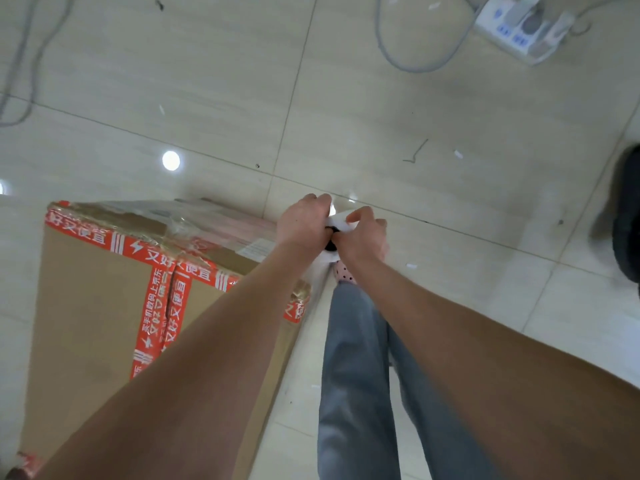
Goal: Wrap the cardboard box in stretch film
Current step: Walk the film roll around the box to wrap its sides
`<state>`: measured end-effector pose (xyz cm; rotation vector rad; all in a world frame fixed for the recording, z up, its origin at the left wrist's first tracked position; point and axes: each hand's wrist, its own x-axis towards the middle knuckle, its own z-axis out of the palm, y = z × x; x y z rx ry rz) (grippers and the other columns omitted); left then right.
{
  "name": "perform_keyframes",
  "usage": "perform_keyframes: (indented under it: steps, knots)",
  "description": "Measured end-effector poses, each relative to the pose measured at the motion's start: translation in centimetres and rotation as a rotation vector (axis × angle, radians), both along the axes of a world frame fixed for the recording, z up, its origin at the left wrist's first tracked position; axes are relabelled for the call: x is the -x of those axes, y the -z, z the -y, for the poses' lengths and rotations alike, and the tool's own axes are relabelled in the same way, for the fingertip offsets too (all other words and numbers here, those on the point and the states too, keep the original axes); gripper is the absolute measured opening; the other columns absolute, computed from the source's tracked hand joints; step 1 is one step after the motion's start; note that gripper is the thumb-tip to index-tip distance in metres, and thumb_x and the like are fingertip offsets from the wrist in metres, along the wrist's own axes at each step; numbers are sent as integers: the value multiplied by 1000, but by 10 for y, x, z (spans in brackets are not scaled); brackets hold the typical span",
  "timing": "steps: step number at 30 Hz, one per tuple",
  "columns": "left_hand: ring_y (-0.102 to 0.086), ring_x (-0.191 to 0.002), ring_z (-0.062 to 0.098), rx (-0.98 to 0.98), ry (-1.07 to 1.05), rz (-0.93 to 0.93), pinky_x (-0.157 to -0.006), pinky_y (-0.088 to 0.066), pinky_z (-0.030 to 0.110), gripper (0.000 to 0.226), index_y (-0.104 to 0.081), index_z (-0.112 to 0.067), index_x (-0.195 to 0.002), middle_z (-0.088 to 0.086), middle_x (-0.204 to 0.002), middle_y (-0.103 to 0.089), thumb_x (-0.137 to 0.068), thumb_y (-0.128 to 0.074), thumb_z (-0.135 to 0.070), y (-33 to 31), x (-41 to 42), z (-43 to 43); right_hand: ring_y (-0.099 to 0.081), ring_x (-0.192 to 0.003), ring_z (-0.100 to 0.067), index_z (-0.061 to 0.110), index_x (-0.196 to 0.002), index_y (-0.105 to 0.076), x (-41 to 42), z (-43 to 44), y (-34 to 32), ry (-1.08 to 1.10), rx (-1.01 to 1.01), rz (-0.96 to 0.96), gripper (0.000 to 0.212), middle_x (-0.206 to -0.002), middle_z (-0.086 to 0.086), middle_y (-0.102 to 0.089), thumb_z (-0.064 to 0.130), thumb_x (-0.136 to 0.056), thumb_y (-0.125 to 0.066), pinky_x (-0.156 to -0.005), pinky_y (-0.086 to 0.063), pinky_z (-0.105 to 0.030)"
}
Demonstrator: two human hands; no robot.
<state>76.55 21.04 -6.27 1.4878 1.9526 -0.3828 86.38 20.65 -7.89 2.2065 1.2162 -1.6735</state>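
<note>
Film roll [337, 221] mostly hidden btwn left hand [303, 220] & right hand [363, 233]; only a white bit & a dark end show. Box [93, 289] cut off at bottom edge, left forearm covering part. Dark thing [628, 216] at right edge: can't tell what.

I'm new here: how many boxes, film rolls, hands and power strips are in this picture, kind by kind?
cardboard box: 1
stretch film roll: 1
hands: 2, left hand and right hand
power strip: 1
Total: 5
</note>
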Motion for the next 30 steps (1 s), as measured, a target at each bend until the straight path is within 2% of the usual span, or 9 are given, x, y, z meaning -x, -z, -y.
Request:
perform_keyframes:
  steps: [3,6,9,12,15,19,23,27,30]
  knots:
    - [-54,-79,27,36,-178,0,-57,-32,30,8,-49,-10,-87,4,-81,-48,-82,-56,-12,2,11,-3,-50,-64,-16,30,-100,-47,8,-8,-1,-42,-37,25,26,-107,4,-38,23,-80,-63,-68,-48,-34]
    - [-54,-72,22,115,-463,19,-47,-33,28,17,-48,-11,-85,2,-74,-56,-81,-62,-21,5,19,0,-48,-62,-10,32,-101,-46,15,-16,-2,-99,-86,33,27,-106,8,-37,19,-81,-60,-64,-43,-30]
    - [-61,-74,23,138,-612,102,-51,-43,30,25,-50,-9,-91,5,-85,-64,-82,-64,-27,9,21,1,-52,-77,-15,28,-106,-51,24,-29,-4,-160,-114,31,31,-109,7,-43,15,-80,-59,-69,-42,-30]
    - [-53,-77,25,12,-365,82,-56,-36,32,25,-49,-6,-104,8,-98,-53,-85,-59,-18,8,21,-8,-54,-87,-18,26,-108,-54,28,-41,-5,-217,-119,56,29,-110,7,-48,15,-82,-58,-68,-39,-29]
    - [-55,-84,27,-95,-63,67,-57,-37,34,22,-51,-8,-107,8,-103,-52,-86,-57,-13,12,24,-19,-56,-92,-20,25,-109,-54,27,-45,-5,-248,-119,79,27,-110,6,-51,18,-83,-61,-67,-39,-30]
    - [-56,-79,27,-124,29,60,-56,-35,33,12,-53,-9,-97,7,-93,-53,-85,-55,-10,16,28,-31,-57,-94,-19,25,-107,-55,27,-51,-4,-268,-134,92,25,-108,6,-52,22,-84,-64,-66,-39,-30]
    - [-51,-71,24,-91,-165,76,-58,-35,32,9,-45,-12,-84,3,-81,-48,-84,-54,-14,17,39,-39,-56,-95,-20,24,-106,-55,38,-61,-8,-276,-155,72,24,-109,5,-52,21,-83,-63,-67,-42,-31]
    - [-50,-71,20,-34,-544,67,-53,-34,28,16,-48,-10,-84,0,-75,-52,-80,-61,-20,17,55,-39,-55,-90,-19,24,-112,-51,54,-72,-11,-236,-162,61,33,-113,4,-49,18,-82,-62,-63,-38,-29]
    - [-58,-72,21,25,-776,110,-48,-34,26,24,-48,-8,-84,4,-76,-57,-78,-65,-24,20,73,-35,-52,-83,-17,23,-108,-50,68,-78,-11,-184,-125,-5,28,-110,3,-50,20,-83,-62,-60,-35,-25]
